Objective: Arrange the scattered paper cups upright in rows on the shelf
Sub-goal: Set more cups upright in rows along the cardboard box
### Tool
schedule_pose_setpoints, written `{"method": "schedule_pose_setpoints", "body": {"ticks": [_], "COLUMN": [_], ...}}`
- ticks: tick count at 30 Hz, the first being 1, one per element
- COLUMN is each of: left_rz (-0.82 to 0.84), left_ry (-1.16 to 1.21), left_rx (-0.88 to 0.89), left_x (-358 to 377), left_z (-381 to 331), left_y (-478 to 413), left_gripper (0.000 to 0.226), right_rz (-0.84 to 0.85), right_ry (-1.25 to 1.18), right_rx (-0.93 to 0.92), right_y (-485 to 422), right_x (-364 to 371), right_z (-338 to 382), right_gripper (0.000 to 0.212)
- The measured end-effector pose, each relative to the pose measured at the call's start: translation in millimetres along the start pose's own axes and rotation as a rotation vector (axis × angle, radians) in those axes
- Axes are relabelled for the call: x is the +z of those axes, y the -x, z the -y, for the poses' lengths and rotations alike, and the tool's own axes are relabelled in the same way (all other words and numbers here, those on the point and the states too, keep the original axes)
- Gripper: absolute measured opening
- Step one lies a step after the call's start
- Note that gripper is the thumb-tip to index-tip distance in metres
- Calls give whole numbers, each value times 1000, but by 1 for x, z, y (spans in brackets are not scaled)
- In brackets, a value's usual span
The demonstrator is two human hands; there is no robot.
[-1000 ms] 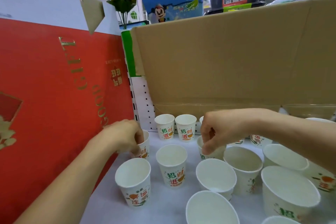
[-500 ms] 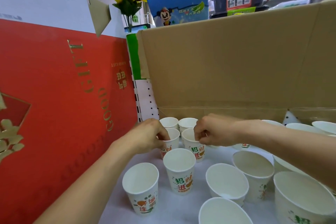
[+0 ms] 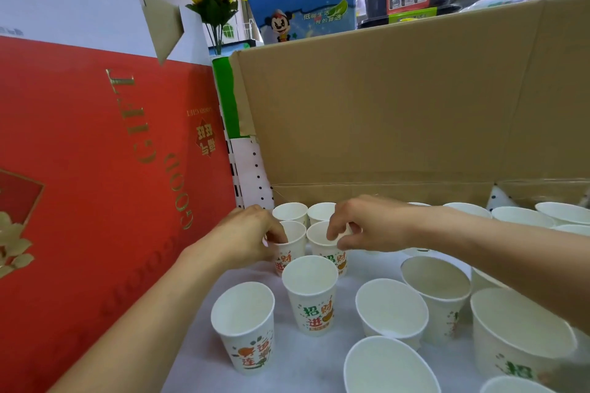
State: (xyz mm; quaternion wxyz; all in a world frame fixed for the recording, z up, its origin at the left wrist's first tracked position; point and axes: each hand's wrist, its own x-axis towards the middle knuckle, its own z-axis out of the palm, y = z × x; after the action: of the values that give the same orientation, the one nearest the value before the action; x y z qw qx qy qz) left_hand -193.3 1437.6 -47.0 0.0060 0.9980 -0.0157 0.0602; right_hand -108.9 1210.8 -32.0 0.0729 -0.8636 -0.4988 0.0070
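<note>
Slid both back to 12 o'clock: left hand (image 3: 252, 233) pinches left cup (image 3: 295, 234), right hand (image 3: 373, 225) pinches right cup (image 3: 333, 260); our second row forming.

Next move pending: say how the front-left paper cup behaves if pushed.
The front-left paper cup looks empty and thin-walled: probably light, easily crushed. Base narrower than rim, so it may tip rather than slide.

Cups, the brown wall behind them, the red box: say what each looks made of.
Cups: thin paper, matte white with printed lettering and rolled rims. Brown wall: corrugated cardboard by the look, dull, with fold creases. Red box: likely coated paperboard, with a slight sheen and gold foil-like lettering.
</note>
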Motion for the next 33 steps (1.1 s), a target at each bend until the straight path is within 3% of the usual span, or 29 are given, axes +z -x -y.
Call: {"method": "schedule_pose_setpoints", "body": {"ticks": [5,7,10,13,19,26,33], "left_rz": [-88,12,256,280,221,-18,190], "left_ry": [296,403,243,136,117,191,184], "left_rx": [68,88,55,26,109,204,172], "left_x": [-22,-36,-42,-34,-30,-52,-28], "left_z": [-26,-42,-55,-65,-90,-120,-135], "left_y": [22,36,45,41,30,-7,-43], "left_gripper": [28,39,69,78,73,62,73], "right_rz": [-36,132,429,518,326,71,78], "right_ry": [-144,-207,-153,-33,40,-72,-39], "right_rx": [-5,52,175,247,248,372,508], "right_y": [36,59,85,97,101,100,92], "right_x": [-32,-49,-63,-57,-36,-48,-32], "right_z": [0,2,5,8,-3,-31,-39], "right_gripper": [19,27,59,73,68,55,77]}}
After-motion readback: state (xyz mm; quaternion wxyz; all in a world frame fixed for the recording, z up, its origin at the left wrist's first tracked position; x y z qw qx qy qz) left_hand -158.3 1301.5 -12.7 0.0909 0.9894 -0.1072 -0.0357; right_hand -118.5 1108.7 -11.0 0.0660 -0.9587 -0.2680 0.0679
